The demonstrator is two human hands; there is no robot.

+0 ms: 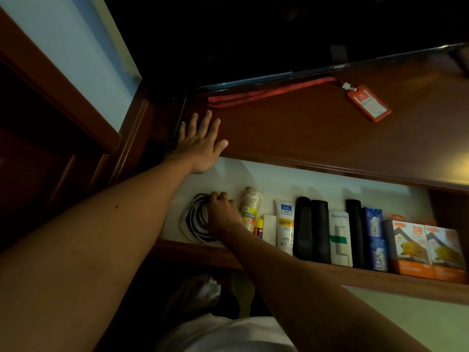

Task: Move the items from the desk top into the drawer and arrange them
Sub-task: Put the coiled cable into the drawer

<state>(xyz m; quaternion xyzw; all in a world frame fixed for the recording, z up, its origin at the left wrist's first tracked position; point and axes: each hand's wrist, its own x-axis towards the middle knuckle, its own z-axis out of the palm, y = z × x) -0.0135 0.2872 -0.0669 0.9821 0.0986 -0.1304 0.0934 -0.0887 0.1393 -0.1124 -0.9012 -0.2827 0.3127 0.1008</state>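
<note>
Black-and-white coiled cable (196, 219) lies at the left end of the open white-lined drawer (279, 181), and my right hand (223, 214) sits on its right edge with the fingers curled down; I cannot tell whether I am gripping the loops or only pressing them flat. My left hand (200, 141) is spread open and flat on the brown wooden desk top (317, 138), holding nothing. I judge this to be the arranging step: the coil wants nudging clear of the clear plastic cup stack (250, 209) just beside it. The row runs on to a white cream tube (285, 224), black rolls and two orange boxes (426, 250). One red lanyard with an orange card holder (368, 102) remains on the desk, well apart from my left hand; reaching it comes next, I think.
</note>
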